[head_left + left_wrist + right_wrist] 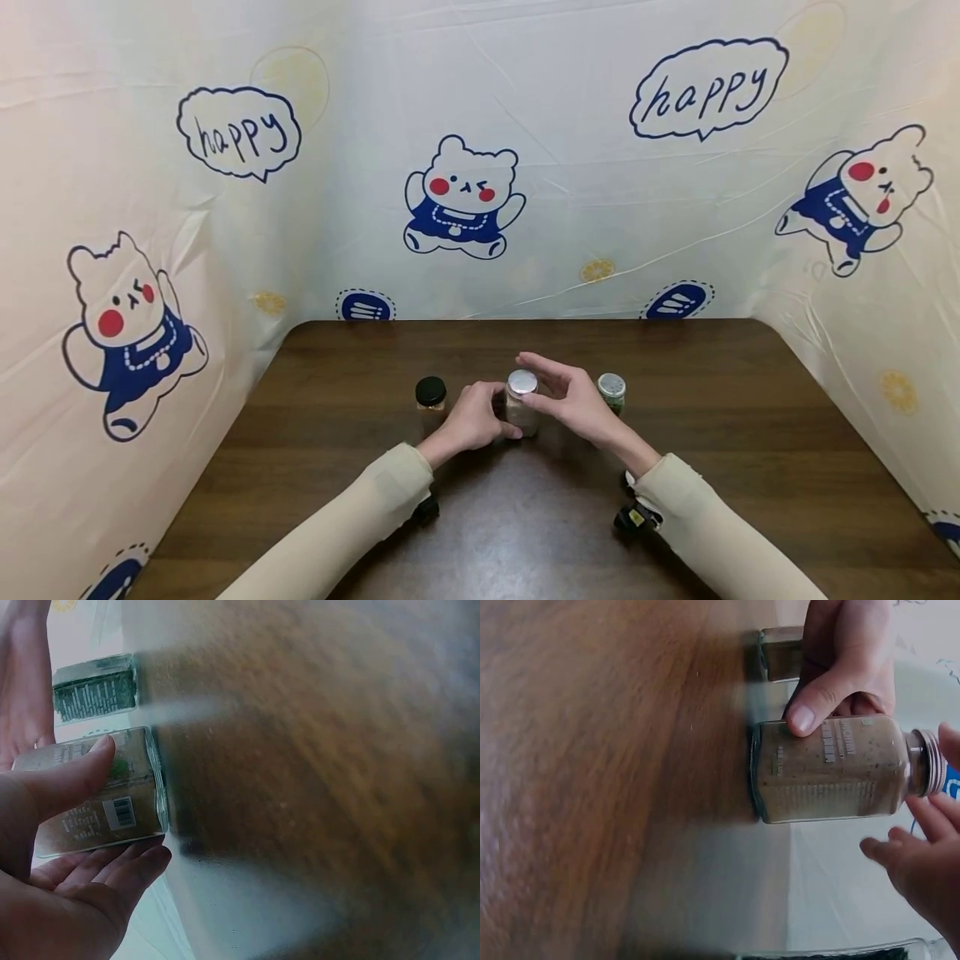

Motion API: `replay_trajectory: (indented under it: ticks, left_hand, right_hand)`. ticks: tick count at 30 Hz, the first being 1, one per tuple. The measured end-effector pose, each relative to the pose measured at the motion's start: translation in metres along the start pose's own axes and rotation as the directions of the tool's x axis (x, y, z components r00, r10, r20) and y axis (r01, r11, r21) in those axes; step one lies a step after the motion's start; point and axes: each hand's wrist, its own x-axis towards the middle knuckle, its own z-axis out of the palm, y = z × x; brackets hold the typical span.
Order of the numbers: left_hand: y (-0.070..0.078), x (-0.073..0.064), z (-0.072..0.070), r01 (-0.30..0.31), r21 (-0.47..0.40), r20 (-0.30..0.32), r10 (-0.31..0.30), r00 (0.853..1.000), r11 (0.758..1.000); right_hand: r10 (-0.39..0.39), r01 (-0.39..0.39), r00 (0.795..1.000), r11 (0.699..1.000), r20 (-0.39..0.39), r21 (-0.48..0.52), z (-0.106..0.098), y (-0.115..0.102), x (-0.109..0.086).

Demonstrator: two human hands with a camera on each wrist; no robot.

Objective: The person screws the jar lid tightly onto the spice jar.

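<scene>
A square glass spice jar [521, 415] of grey-brown powder, with a silver screw lid [522, 382], stands upright on the table. My left hand [474, 417] grips its body low down, thumb on one face and fingers on another; the label and barcode show in the left wrist view. Around the lid [934, 763] is my right hand [573, 404], thumb on one side and fingers on the other, with one finger stretched out behind it. Whether the lid is loose on the thread, I cannot tell.
A black-capped jar [431, 393] stands left of my left hand, partly hidden by it. Behind my right hand is a jar with a pale lid [612, 387] and green contents. The brown wooden table [315, 467] ends at a printed curtain [570, 200] at the back and sides.
</scene>
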Motion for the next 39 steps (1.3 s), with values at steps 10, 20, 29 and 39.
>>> replay_trajectory:
  ticks: [10, 20, 29, 39]
  left_hand:
    - [0.000, 0.000, 0.000, 0.000, 0.000, 0.001, 0.000, 1.000, 1.000]
    - [-0.001, 0.001, 0.001, 0.002, 0.013, 0.000, -0.002, 1.000, 1.000]
    - [-0.001, 0.001, 0.002, 0.001, 0.017, -0.002, -0.001, 1.000, 1.000]
    - [-0.001, 0.001, 0.000, -0.013, 0.029, -0.005, 0.013, 1.000, 1.000]
  right_hand:
    - [0.024, -0.026, 0.998, 0.999, 0.066, 0.022, -0.001, 0.001, 0.005]
    - [0.003, -0.002, 1.000, 0.998, 0.027, -0.058, 0.000, 0.001, 0.005]
    - [-0.056, 0.047, 0.997, 0.984, -0.047, -0.172, 0.005, -0.001, 0.003]
    - [-0.040, -0.010, 0.984, 0.962, -0.176, -0.273, 0.011, -0.004, 0.003]
